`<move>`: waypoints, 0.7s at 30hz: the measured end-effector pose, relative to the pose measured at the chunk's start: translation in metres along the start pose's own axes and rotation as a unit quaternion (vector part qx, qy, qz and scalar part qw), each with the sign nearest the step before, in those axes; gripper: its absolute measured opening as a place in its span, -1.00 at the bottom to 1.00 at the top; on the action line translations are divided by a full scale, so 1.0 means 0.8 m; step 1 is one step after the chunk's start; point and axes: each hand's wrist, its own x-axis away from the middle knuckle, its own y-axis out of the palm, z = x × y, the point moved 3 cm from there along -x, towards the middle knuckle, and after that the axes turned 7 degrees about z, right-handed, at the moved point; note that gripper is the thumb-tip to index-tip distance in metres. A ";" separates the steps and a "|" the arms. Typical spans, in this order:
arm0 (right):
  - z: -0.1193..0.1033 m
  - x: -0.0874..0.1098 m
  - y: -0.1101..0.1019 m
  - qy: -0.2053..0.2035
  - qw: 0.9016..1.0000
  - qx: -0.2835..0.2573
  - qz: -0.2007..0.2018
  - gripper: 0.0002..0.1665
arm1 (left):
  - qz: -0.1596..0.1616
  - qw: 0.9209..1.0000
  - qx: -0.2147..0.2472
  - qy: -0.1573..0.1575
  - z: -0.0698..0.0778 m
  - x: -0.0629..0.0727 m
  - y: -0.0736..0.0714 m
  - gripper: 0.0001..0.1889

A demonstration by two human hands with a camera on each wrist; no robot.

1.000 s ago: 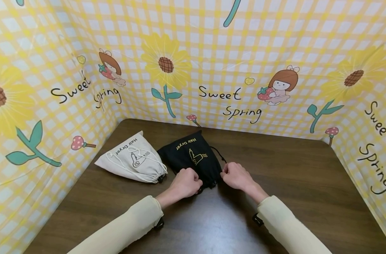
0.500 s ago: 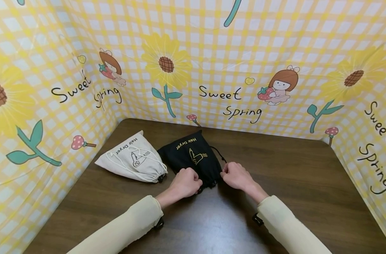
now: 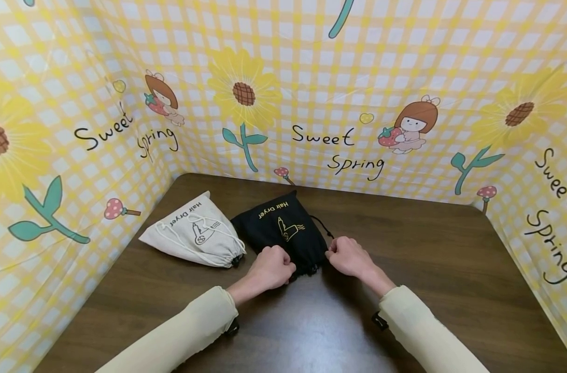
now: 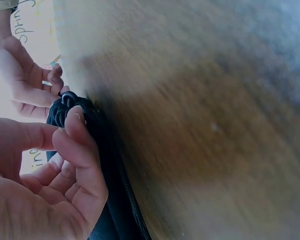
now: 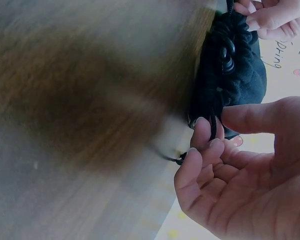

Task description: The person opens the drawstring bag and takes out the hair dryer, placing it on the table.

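Note:
A black drawstring bag (image 3: 276, 220), printed "Hair Dryer" with a yellow dryer picture, lies on the table, its gathered mouth toward me. My left hand (image 3: 271, 267) is at the left side of that mouth, pinching a black drawstring (image 5: 230, 6) there. At the other side, my right hand (image 3: 351, 256) pinches the drawstring (image 5: 213, 125) between thumb and fingers. More black cord (image 3: 322, 224) loops along the bag's right edge. A cream drawstring bag (image 3: 195, 238), printed the same way in black, lies to the left, untouched. What is inside the bags is hidden.
The dark wooden table (image 3: 442, 269) runs up to a yellow checked cloth (image 3: 311, 93) at the back and both sides. The cream bag's white cords (image 3: 181, 246) lie loose on top of it.
My hands have drawn apart very slightly, the right one a little to the right and the left one a little to the left. Both bags lie where they were.

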 end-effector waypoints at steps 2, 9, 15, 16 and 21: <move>0.004 -0.002 0.001 -0.008 1.000 0.008 0.007 -0.63 | 0.000 1.000 0.000 0.000 0.000 0.000 -0.001 -0.47; -0.012 0.005 -0.006 0.018 1.000 0.008 0.000 -0.65 | -0.002 1.000 0.002 -0.002 0.001 0.001 -0.002 -0.47; -0.015 0.007 -0.005 0.030 0.999 0.022 0.002 -0.66 | -0.004 1.000 0.005 0.000 0.001 0.002 -0.002 -0.46; -0.015 0.006 -0.005 0.032 0.999 0.024 0.003 -0.67 | -0.002 1.000 0.005 0.002 0.001 0.002 -0.002 -0.46; -0.011 0.005 -0.005 0.035 0.999 0.026 0.003 -0.68 | 0.001 1.000 0.006 0.005 0.003 0.003 -0.004 -0.48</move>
